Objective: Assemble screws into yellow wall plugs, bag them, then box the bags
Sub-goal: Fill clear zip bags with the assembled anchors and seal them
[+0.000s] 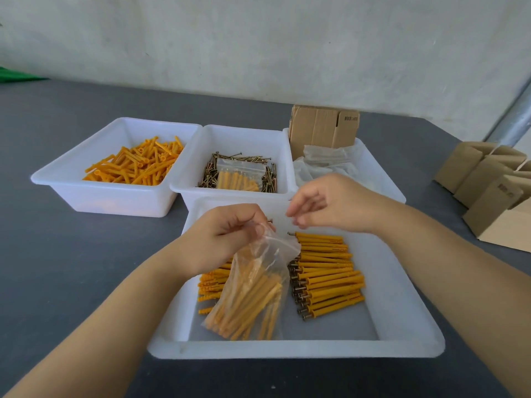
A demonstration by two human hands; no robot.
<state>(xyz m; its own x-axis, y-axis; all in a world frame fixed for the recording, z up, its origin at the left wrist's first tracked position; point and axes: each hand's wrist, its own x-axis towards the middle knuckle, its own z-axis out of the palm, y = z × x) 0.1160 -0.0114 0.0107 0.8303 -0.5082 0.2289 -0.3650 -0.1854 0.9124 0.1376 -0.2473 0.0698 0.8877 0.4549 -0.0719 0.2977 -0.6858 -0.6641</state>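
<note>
- Bag (253, 285) of thin clear plastic, part-filled with assembled yellow plugs, is held by its mouth over the near tray (402, 297); its lower end hangs down into the tray.
- Handling is judged light but floppy — the film is slack and probably slippery, while the stiff, ribbed plugs inside give the lower half some body. The mouth edge is judged the best place to hold it; support under the bundle would stop the load swinging.
- The left hand (227, 234) pinches the bag's upper edge between curled fingers and thumb, so its grip is closed on the film.
- The right hand (324, 205) hovers just beyond the bag's mouth with fingers loosely bent; nothing can be seen held in it.
- Beside the bag, loose assembled plugs (327, 274) lie in a neat row in the near tray, with dark metal screw heads showing at their left ends.
- Behind, three more white, smooth-walled tubs are set on the dark grey table (57, 254) — one with bare yellow plugs (138, 165), one with brassy screws (212, 170) and a filled bag (240, 178) on top, one with empty clear bags (330, 159) and flat cardboard.
- Small brown cardboard boxes (488, 185) stand well apart at the right.
</note>
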